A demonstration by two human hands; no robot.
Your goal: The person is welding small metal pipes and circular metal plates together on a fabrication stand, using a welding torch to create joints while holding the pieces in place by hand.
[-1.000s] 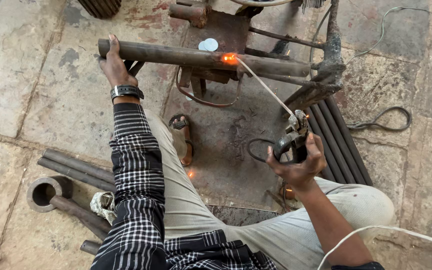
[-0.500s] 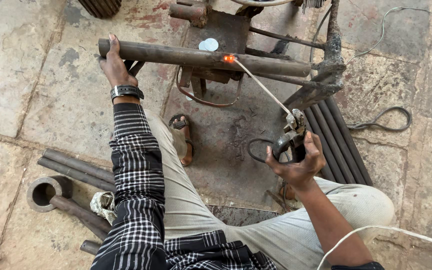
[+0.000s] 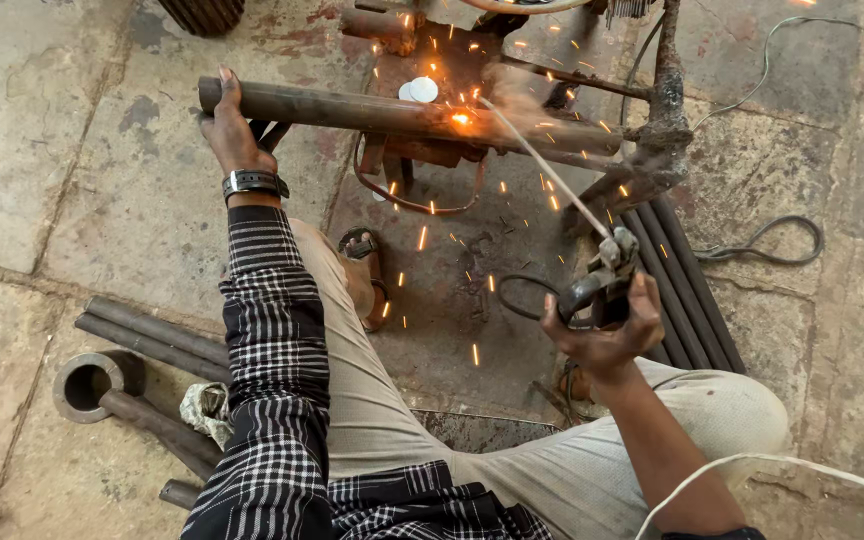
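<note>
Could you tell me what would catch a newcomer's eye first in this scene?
The bright orange glow and scattering sparks at top centre, where the welding rod meets the rusty pipe. The left hand steadies that pipe's left end, while the right hand grips the electrode holder lower right.

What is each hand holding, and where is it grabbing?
The left hand grips the rusty pipe at its left end. The right hand holds the welding holder by its handle.

There is just one camera, worn on the person's head. It looks almost straight down, from close above, at the grey stone floor (image 3: 72,150), the person's bent legs and both arms reaching forward toward the top of the picture
</note>
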